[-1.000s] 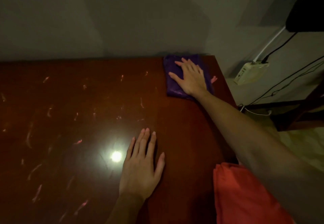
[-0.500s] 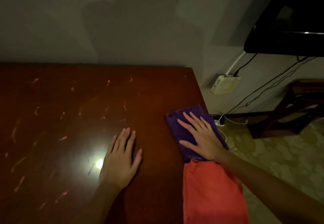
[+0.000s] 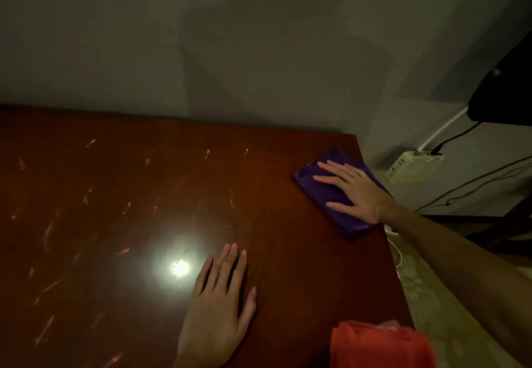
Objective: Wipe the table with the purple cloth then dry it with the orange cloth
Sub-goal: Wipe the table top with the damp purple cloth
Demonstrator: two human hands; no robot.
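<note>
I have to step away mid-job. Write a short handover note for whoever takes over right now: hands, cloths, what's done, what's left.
Right hand: flat on the purple cloth, pressing it to the table near the far right edge; no closed grip.
Left hand: flat on the bare tabletop, empty.
Orange cloth: at the near right edge, untouched.
Done: purple wiping is under way on the right side.
Left: smears show across the left and middle; finish wiping, then dry with the orange cloth.

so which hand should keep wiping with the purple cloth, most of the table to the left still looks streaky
The right hand. It is pressed flat on the purple cloth near the table's right edge and can sweep it left. The left hand lies flat on bare wood, holding nothing, as if bracing.
</note>
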